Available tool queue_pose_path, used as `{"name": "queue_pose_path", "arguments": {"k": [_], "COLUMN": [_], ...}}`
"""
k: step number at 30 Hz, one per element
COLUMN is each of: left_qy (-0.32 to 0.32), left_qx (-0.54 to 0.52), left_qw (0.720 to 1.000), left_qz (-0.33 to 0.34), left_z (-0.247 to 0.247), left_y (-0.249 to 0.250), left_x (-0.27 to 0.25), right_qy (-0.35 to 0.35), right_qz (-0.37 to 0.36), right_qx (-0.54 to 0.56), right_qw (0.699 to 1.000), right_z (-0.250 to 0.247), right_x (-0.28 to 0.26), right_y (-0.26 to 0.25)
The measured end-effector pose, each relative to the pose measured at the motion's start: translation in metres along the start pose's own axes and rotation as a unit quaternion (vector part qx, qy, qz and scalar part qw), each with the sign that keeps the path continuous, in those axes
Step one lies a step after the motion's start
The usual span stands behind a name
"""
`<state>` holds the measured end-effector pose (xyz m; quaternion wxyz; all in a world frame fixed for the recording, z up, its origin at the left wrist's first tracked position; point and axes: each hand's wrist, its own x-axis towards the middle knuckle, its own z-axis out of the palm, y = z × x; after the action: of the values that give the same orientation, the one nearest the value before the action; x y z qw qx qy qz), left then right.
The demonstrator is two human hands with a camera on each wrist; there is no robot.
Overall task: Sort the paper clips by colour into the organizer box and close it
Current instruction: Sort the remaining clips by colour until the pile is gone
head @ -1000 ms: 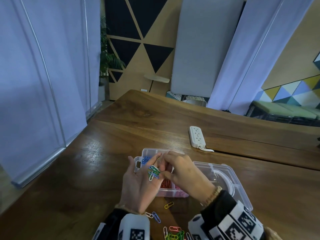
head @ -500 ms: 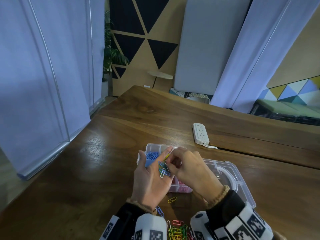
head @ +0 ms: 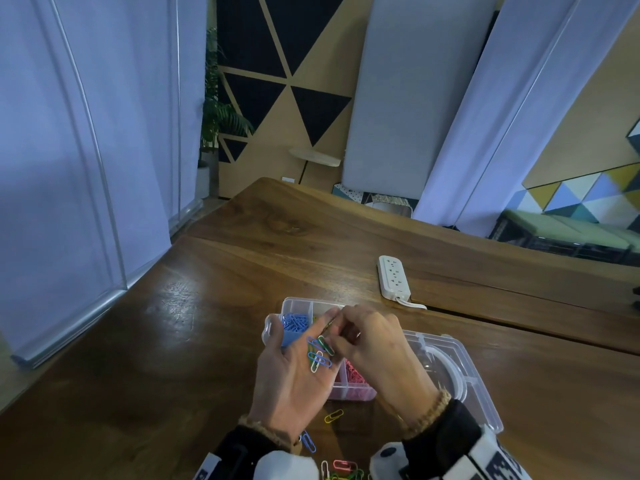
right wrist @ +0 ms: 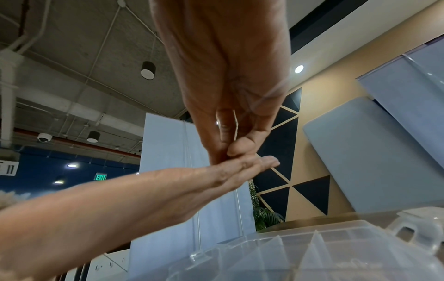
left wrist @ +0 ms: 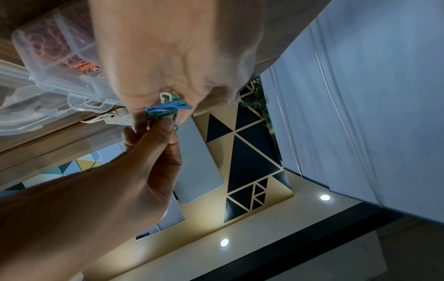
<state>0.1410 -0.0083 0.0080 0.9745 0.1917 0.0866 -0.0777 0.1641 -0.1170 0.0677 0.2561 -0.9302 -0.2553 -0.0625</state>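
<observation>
Head view: the left hand [head: 294, 375] lies palm up and flat over the box [head: 460, 372], a small heap of clips [head: 319, 353], blue, green and white, resting on its fingers. The right hand [head: 370, 344] pinches one clip off that heap with thumb and forefinger, as it did half a second ago; both hands sit a little lower and nearer than before. The box stands open on the table [head: 173, 341], blue clips [head: 294, 323] in its far-left compartment, pink ones [head: 353, 375] in a near one. Loose clips [head: 334, 415] lie on the table just before the box. A power strip [head: 393, 277] lies farther back.
</observation>
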Motion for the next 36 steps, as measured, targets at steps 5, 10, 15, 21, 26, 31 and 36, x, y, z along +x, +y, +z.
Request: {"name": "queue_pose_path", "arguments": {"k": [5,10,15,21,26,31,36], "left_qy": [-0.025,-0.017,-0.045,-0.074,-0.099,-0.108,-0.114], "left_qx": [-0.031,-0.029,-0.008,0.035,0.045,0.03,0.022], "left_qw": [0.999,0.999,0.999,0.996,0.992,0.991,0.99], "left_qz": [-0.007,-0.004,-0.007,-0.033,-0.057,-0.079,-0.078], "left_z": [0.004,0.003,-0.001,-0.002,0.001,-0.002,-0.003], "left_y": [-0.001,-0.002,-0.003,-0.006,-0.007,-0.005,-0.004], "left_x": [-0.001,0.0,0.001,-0.001,-0.004,-0.004,-0.002], "right_qy": [-0.032,-0.019,0.009,-0.013,-0.075,-0.126,-0.179], "right_qz": [0.009,0.017,0.009,-0.134,-0.247,-0.258,-0.245], "right_qx": [0.0,0.021,0.077,0.058,-0.029,-0.062,-0.13], "right_qw": [0.999,0.999,0.997,0.989,0.966,0.956,0.944], "right_z": [0.006,0.003,-0.003,-0.008,-0.014,-0.02,-0.022], "right_x": [0.001,0.001,-0.001,-0.004,0.001,-0.001,0.001], "right_y": [0.003,0.006,0.009,0.007,0.016,0.02,0.014]}}
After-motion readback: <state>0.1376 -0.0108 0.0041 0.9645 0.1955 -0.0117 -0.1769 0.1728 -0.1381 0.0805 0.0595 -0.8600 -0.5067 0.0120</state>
